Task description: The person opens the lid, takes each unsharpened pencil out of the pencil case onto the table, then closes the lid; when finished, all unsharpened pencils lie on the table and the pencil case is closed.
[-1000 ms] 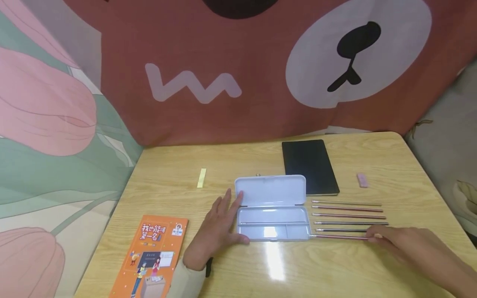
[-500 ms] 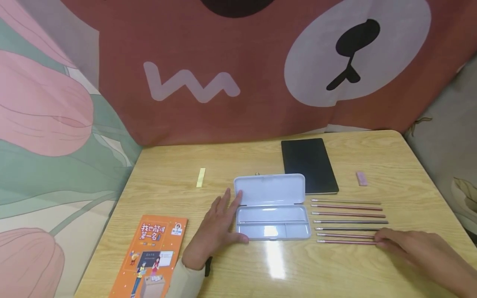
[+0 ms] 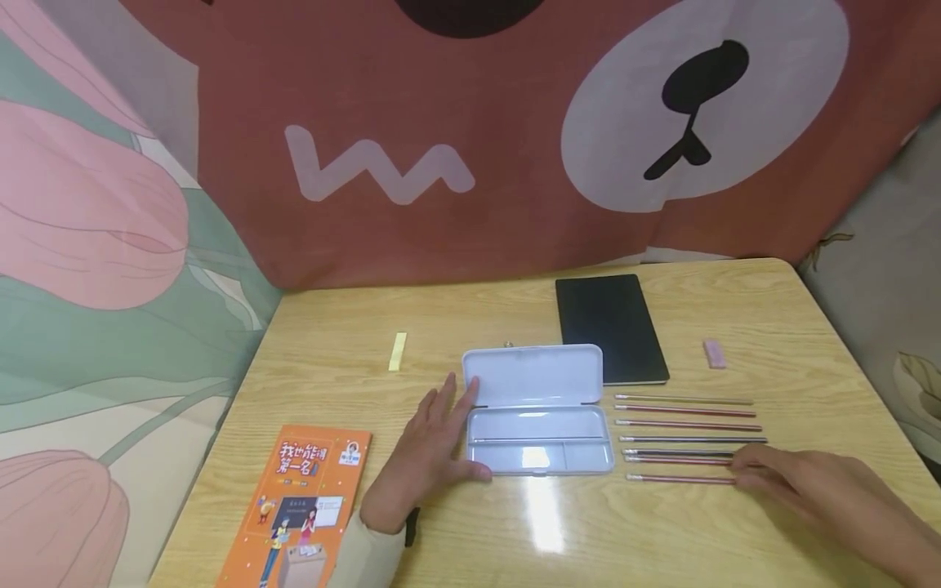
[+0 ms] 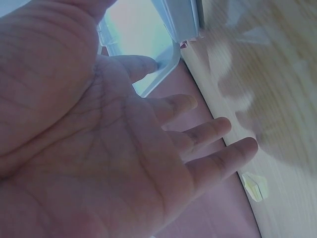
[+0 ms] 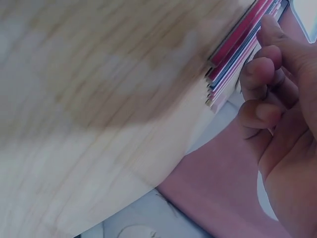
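My left hand (image 3: 425, 460) rests at the left side of an open pale pencil case (image 3: 532, 376), fingers spread and straight. In the left wrist view the left palm (image 4: 114, 134) faces the camera, the index fingertip against the case's lid. To the case's right, several pencils (image 3: 691, 425) lie roughly parallel, their eraser ends to the left. My right hand (image 3: 801, 482) is over the right ends of the two nearest, a dark red pencil (image 3: 676, 461) and the front pencil (image 3: 680, 478). In the right wrist view its fingers (image 5: 260, 72) are curled close to them; I cannot tell whether they pinch one.
A black notebook (image 3: 613, 327) lies partly behind the lid. A pink eraser (image 3: 714, 354) is at the right, a yellow strip (image 3: 397, 351) at the left back. An orange book (image 3: 294, 498) lies at the front left. A printed cloth (image 3: 441, 237) hangs behind the table.
The front pencil, beside the case a second ago, now lies apart in front. The dark red pencil behind it has shifted back against the dark one. The right hand moved slightly; the left stayed.
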`<action>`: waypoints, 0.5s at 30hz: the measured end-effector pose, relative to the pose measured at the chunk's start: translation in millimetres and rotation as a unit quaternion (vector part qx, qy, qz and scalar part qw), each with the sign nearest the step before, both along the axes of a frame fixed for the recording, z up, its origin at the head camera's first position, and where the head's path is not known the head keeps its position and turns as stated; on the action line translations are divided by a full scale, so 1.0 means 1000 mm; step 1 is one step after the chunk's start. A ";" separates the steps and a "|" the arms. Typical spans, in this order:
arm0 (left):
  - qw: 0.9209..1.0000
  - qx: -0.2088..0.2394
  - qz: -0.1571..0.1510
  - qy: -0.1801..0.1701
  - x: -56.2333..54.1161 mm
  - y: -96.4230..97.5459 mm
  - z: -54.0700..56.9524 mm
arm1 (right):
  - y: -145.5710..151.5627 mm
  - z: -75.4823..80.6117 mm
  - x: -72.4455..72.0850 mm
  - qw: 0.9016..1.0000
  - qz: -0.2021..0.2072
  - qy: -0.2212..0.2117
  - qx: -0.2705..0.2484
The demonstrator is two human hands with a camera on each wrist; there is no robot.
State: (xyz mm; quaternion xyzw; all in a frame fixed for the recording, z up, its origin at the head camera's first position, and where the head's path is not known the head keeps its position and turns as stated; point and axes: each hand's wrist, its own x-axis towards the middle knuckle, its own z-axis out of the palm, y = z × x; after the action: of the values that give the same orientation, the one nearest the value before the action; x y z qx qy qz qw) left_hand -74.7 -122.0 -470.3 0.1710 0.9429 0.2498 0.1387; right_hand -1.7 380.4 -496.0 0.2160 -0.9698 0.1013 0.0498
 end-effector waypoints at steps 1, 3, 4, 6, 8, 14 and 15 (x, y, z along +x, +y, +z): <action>1.000 0.000 0.000 0.000 0.000 0.000 -0.001 | -0.002 0.001 -0.002 1.000 0.003 0.010 0.000; 1.000 -0.001 -0.003 0.001 0.000 0.000 -0.002 | -0.007 0.003 -0.005 1.000 0.006 0.013 0.004; 1.000 -0.002 -0.005 0.002 -0.001 -0.001 -0.003 | -0.010 0.004 -0.007 1.000 0.010 0.017 0.002; 1.000 -0.004 -0.008 0.008 -0.001 -0.001 -0.004 | -0.018 0.006 -0.013 0.999 0.023 0.028 -0.006; 1.000 -0.008 -0.011 0.013 -0.002 -0.001 -0.004 | -0.030 0.010 -0.022 0.999 0.030 0.020 -0.007; 1.000 -0.009 -0.009 0.018 -0.002 -0.001 -0.005 | -0.090 0.028 -0.055 0.996 0.085 -0.008 0.012; 1.000 -0.008 -0.011 0.020 -0.002 -0.001 -0.005 | -0.102 0.030 -0.060 0.995 0.100 -0.014 0.013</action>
State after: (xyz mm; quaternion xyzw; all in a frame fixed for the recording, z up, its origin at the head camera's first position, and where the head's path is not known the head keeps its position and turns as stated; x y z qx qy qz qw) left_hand -76.9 -123.1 -475.5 0.1846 0.9456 0.2373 0.1240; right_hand -61.3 278.4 -466.2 0.3113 -0.9452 0.0961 0.0227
